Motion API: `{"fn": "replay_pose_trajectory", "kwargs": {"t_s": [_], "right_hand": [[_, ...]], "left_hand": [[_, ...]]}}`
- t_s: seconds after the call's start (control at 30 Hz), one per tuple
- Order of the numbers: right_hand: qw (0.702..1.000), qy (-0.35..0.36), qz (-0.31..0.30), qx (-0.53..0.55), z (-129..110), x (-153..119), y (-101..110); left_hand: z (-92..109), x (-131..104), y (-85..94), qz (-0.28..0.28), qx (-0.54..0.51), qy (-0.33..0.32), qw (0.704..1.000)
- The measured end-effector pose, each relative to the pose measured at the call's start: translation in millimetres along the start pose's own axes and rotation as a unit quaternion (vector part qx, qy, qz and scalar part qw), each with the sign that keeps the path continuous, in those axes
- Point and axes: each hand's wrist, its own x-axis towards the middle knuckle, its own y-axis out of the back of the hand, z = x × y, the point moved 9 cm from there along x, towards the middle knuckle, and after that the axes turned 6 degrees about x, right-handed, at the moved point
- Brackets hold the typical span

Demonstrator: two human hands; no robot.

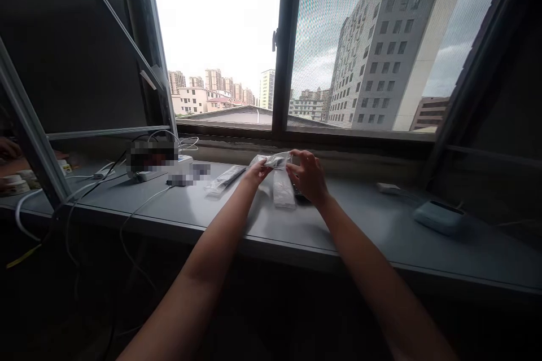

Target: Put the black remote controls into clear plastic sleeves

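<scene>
My left hand (259,170) pinches the left end of a small clear plastic bag (278,160), held above the table. Something dark shows inside the bag, too small to name. At its right end, the fingers of my right hand (310,176) close on the bag's edge. Just below lies a second clear bag (284,192) with whitish contents, flat on the table. A dark object (300,197) is partly hidden beside it under my right hand. Left of my left forearm rests another long clear bag (226,180).
The grey table (178,208) runs below a window. At left are a white power strip (184,162), cables, a metal frame post (36,130) and small white bottles (15,184) near another person's arm (34,164). At right lie a light-blue case (439,217) and a white adapter (387,188).
</scene>
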Motion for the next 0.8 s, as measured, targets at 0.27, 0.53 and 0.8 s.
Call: {"fn": "replay_pose_trajectory", "kwargs": {"t_s": [0.27, 0.53, 0.8], "right_hand": [[1.0, -0.01, -0.023, 0.01, 5, -1, -9], [1.0, -0.016, -0.02, 0.009, 10, -2, -12], [0.999, 0.02, -0.001, -0.034, 11, -5, -6]], "left_hand": [[-2, -7, -9.6, -0.01, 0.047, -0.011, 0.999], [-11, -7, -28.1, -0.059, 0.064, -0.002, 0.996], [-16, -16, -41.7, -0.12, 0.063, 0.025, 0.99]]}}
